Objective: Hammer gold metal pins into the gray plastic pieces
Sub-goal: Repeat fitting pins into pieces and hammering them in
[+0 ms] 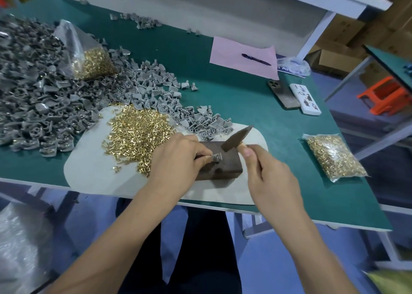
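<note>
Hands at lower centre of frame over a dark block [219, 162] that sits on a pale mat [89, 166] on the green desk [278, 124]. Left hand [176, 162] grip: thumb and fingertips curled, pinching a small gray plastic piece [216, 158] down on top of the block, a bit of gold showing at the piece, too small to tell how the pin sits. Right hand [270, 175] grip: fingers wrapped tight round the wooden handle of a hammer [236, 138], thumb along the handle; dark hammer head blurred, tilted, raised just above and right of the pinched piece, not touching it. Loose gold pins [138, 135] heaped on the mat left of the block, just beside the left hand. Light gray plastic pieces [156, 88] spread from centre to the block's upper edge; darker gray pile [33, 97] fills the left side of frame. Clear bag of gold pins [93, 59] lying open on that pile, upper left. Second sealed bag of pins [334, 157] at right of frame near the desk edge. Pink paper [234, 57] with a dark pen [256, 59] on it at upper centre-right; a phone [283, 94] face down and a white case [305, 99] side by side below it. Orange stool [385, 97] on the floor, far right. White shelf frame along the top.
</note>
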Action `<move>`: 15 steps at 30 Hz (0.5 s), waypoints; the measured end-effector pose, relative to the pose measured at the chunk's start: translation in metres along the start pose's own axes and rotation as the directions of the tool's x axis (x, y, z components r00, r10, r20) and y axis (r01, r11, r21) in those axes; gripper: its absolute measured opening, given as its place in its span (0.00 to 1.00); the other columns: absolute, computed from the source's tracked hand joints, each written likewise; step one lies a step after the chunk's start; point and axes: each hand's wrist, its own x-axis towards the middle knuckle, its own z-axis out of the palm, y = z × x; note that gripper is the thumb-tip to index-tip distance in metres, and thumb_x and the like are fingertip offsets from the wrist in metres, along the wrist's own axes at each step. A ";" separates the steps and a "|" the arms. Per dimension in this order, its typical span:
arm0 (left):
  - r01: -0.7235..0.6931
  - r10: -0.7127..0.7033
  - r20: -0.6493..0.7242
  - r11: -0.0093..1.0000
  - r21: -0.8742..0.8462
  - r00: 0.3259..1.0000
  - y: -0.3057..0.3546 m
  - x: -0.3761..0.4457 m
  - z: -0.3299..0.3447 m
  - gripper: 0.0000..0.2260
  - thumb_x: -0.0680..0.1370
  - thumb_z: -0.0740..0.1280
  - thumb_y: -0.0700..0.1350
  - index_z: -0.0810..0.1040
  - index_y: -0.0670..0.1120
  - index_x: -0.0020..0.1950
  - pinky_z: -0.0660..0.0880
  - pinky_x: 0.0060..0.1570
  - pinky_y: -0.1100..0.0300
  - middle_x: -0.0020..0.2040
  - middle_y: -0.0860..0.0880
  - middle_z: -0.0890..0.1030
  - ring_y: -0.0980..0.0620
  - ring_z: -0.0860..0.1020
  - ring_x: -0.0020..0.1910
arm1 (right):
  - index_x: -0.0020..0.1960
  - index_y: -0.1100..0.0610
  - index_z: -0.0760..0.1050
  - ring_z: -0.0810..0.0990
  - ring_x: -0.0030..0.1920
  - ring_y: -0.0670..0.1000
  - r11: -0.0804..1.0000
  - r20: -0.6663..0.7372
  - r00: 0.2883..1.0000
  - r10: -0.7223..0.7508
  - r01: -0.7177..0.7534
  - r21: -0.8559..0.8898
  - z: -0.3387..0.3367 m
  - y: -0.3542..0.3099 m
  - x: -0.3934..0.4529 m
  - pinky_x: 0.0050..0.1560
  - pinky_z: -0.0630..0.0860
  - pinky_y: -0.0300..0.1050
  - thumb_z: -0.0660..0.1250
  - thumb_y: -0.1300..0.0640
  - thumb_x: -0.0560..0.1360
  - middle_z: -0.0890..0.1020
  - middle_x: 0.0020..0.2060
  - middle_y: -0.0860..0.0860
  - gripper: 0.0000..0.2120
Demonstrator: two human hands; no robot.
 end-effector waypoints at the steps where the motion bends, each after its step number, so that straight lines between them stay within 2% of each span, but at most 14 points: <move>1: 0.001 -0.001 -0.002 1.000 -0.002 1.000 0.000 0.000 0.000 0.05 0.72 0.76 0.56 0.85 0.63 0.48 0.64 0.36 0.59 0.40 0.62 0.79 0.57 0.73 0.45 | 0.58 0.37 0.71 0.79 0.41 0.56 0.998 -0.051 0.999 0.013 -0.010 0.062 -0.001 -0.001 -0.001 0.41 0.76 0.54 0.42 0.31 0.81 0.82 0.38 0.46 0.22; 3: 0.005 -0.005 -0.002 1.000 -0.002 1.000 -0.001 0.000 0.000 0.05 0.73 0.76 0.56 0.85 0.63 0.48 0.64 0.36 0.59 0.39 0.62 0.78 0.57 0.73 0.45 | 0.58 0.38 0.71 0.79 0.42 0.57 0.996 -0.062 0.998 0.020 -0.015 0.087 0.001 -0.004 -0.003 0.42 0.76 0.54 0.43 0.31 0.81 0.83 0.40 0.47 0.22; 6: 0.002 -0.002 0.005 1.000 0.005 1.000 -0.001 0.000 0.000 0.06 0.72 0.77 0.55 0.85 0.63 0.48 0.63 0.36 0.59 0.38 0.63 0.76 0.58 0.70 0.44 | 0.56 0.41 0.70 0.77 0.41 0.60 0.998 0.088 0.996 0.007 -0.002 -0.066 0.002 -0.009 -0.003 0.43 0.78 0.56 0.40 0.30 0.78 0.80 0.36 0.48 0.26; 7: 0.000 0.000 0.007 1.000 0.006 1.000 -0.001 0.001 0.000 0.06 0.72 0.77 0.55 0.85 0.63 0.48 0.63 0.36 0.59 0.38 0.63 0.76 0.58 0.70 0.44 | 0.56 0.41 0.71 0.76 0.40 0.60 0.996 0.070 0.998 0.003 0.003 -0.085 0.000 -0.007 -0.001 0.42 0.78 0.56 0.40 0.30 0.78 0.79 0.35 0.48 0.26; 10: 0.010 -0.010 0.016 1.000 -0.013 1.000 -0.002 0.001 0.000 0.04 0.74 0.76 0.55 0.85 0.63 0.48 0.66 0.37 0.58 0.40 0.62 0.79 0.56 0.73 0.47 | 0.57 0.39 0.72 0.76 0.35 0.57 0.998 -0.090 0.995 0.040 -0.036 0.046 -0.003 -0.008 -0.001 0.37 0.76 0.54 0.43 0.32 0.81 0.77 0.32 0.47 0.23; 11: 0.014 -0.014 0.019 1.000 -0.017 1.000 -0.002 0.001 0.000 0.04 0.74 0.75 0.55 0.85 0.63 0.48 0.67 0.38 0.58 0.41 0.62 0.79 0.56 0.74 0.48 | 0.57 0.40 0.72 0.76 0.36 0.57 0.998 -0.086 0.995 0.043 -0.040 0.045 -0.003 -0.012 -0.002 0.38 0.76 0.54 0.43 0.32 0.81 0.78 0.32 0.47 0.23; 13: 0.012 -0.011 0.022 1.000 -0.011 1.000 -0.002 0.001 -0.001 0.04 0.74 0.75 0.56 0.85 0.63 0.48 0.68 0.38 0.58 0.40 0.62 0.79 0.56 0.74 0.48 | 0.54 0.42 0.71 0.76 0.38 0.59 0.997 0.041 0.998 0.039 -0.036 -0.062 -0.002 -0.015 -0.005 0.41 0.77 0.55 0.42 0.32 0.80 0.78 0.33 0.47 0.24; 15: 0.007 -0.007 0.027 1.000 -0.011 1.000 -0.001 0.001 -0.001 0.04 0.74 0.75 0.57 0.85 0.63 0.48 0.67 0.37 0.58 0.40 0.62 0.79 0.56 0.74 0.47 | 0.54 0.40 0.71 0.75 0.38 0.57 0.995 0.039 0.998 0.048 -0.044 -0.089 -0.003 -0.011 -0.004 0.40 0.76 0.53 0.43 0.32 0.80 0.77 0.32 0.45 0.21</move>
